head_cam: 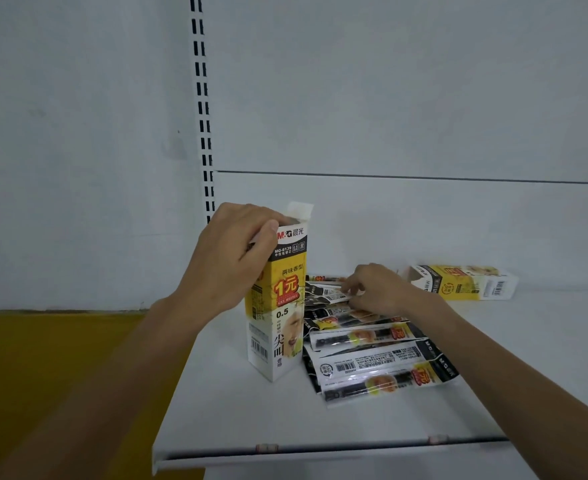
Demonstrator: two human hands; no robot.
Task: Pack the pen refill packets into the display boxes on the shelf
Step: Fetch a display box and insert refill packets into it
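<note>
A tall yellow and white display box [278, 306] stands upright on the white shelf [223, 410], its top flap open. My left hand [232, 254] grips the box near its top from the left side. To its right lies a spread pile of pen refill packets [372, 355], flat on the shelf. My right hand [377, 289] rests on the far end of the pile, fingertips pinching one packet [327, 292]. A second display box [465, 282] lies on its side at the back right.
The shelf's front edge [320, 448] runs below the pile, with two small clips on it. A slotted upright [203, 109] rises on the white back panel behind the box. Yellow floor [50, 368] shows at the lower left, beyond the shelf's left end.
</note>
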